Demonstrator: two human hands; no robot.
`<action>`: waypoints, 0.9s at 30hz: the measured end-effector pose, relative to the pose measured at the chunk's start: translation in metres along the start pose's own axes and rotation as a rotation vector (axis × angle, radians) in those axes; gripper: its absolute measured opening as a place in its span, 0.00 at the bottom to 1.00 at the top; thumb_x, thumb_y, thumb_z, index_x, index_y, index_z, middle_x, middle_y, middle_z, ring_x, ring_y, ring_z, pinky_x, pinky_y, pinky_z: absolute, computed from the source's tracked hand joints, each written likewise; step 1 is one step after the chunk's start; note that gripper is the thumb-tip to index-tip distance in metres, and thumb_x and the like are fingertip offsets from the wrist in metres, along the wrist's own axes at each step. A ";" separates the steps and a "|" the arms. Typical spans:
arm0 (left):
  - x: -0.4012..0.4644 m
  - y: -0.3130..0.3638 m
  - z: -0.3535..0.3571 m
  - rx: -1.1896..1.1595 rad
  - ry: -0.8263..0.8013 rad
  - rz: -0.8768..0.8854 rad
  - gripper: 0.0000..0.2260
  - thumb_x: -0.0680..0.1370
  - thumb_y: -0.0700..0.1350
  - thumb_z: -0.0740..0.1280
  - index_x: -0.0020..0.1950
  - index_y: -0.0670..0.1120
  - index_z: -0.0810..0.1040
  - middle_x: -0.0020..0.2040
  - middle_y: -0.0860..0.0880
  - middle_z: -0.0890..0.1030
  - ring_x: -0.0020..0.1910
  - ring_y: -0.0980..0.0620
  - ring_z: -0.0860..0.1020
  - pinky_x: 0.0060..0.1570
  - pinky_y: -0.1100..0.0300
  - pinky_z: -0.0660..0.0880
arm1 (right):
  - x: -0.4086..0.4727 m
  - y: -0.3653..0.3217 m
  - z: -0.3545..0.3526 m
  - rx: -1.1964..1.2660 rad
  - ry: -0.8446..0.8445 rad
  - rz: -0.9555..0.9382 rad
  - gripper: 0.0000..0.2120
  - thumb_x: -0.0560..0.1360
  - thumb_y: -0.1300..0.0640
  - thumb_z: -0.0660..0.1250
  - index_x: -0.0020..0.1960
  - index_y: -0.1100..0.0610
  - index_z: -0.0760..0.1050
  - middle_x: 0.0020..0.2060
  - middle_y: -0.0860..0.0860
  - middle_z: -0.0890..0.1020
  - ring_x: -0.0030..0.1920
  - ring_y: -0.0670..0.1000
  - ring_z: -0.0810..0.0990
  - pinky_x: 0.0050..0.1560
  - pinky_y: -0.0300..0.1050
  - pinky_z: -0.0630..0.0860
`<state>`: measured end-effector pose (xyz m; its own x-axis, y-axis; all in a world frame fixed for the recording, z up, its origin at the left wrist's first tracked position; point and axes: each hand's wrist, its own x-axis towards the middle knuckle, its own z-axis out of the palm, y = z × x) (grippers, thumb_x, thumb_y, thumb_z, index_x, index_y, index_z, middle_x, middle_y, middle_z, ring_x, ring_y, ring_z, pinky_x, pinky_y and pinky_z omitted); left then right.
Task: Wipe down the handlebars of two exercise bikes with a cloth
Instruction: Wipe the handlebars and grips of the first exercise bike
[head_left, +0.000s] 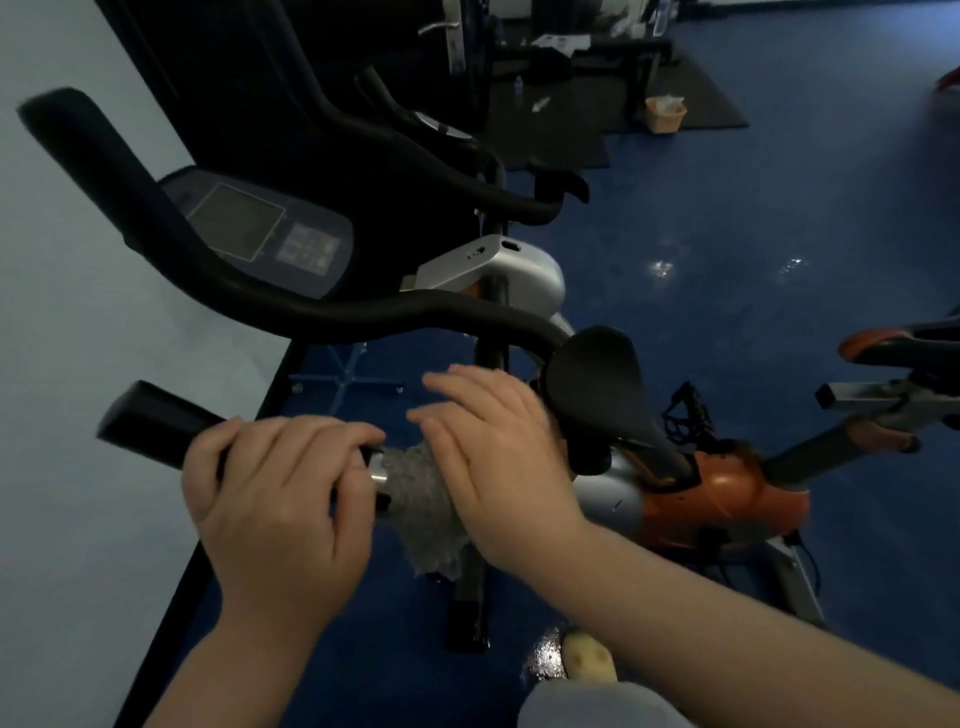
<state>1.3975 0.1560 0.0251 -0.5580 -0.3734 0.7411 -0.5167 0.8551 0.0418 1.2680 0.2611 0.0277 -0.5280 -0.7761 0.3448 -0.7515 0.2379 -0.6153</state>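
Note:
The near exercise bike's black handlebar (150, 421) runs across the lower left, its other horn (83, 135) rising at upper left. My left hand (280, 488) grips the near grip, fingers curled over it. A grey cloth (421, 499) is wrapped over the bar just right of that hand, beside a silver band. My right hand (493, 457) lies on the cloth with fingers fairly straight, pressing it onto the bar. A second bike's handlebar (441, 150) stands farther back.
The bike's console (260, 234) sits between the horns. A black saddle (602, 395) and orange-silver bike body (717, 499) are right of my hands. A pale wall (78, 519) lies left. Blue floor (727, 234), black mats and a small bin (665, 114) lie beyond.

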 end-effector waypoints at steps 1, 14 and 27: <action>0.000 0.001 0.001 -0.004 0.002 -0.007 0.15 0.80 0.44 0.56 0.44 0.49 0.83 0.40 0.54 0.83 0.44 0.53 0.75 0.64 0.61 0.55 | 0.001 0.000 0.005 0.005 -0.060 0.012 0.17 0.82 0.54 0.53 0.53 0.55 0.81 0.54 0.48 0.82 0.67 0.46 0.70 0.74 0.44 0.51; -0.008 0.001 -0.008 -0.216 -0.108 -0.019 0.15 0.80 0.45 0.56 0.52 0.49 0.83 0.52 0.53 0.83 0.59 0.50 0.75 0.73 0.51 0.50 | -0.047 0.013 0.013 0.103 0.093 -0.203 0.18 0.77 0.59 0.63 0.67 0.59 0.73 0.68 0.52 0.73 0.70 0.48 0.69 0.72 0.48 0.64; -0.066 0.107 0.014 -0.782 -0.670 0.122 0.18 0.81 0.51 0.55 0.66 0.51 0.76 0.65 0.58 0.76 0.68 0.59 0.68 0.76 0.53 0.51 | -0.158 0.060 -0.022 -0.030 0.279 0.264 0.13 0.75 0.48 0.66 0.55 0.54 0.80 0.54 0.41 0.79 0.55 0.43 0.77 0.58 0.35 0.72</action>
<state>1.3697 0.2675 -0.0288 -0.9487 -0.1877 0.2544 -0.0007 0.8058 0.5922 1.2973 0.4105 -0.0479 -0.7893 -0.4981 0.3590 -0.5841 0.4291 -0.6890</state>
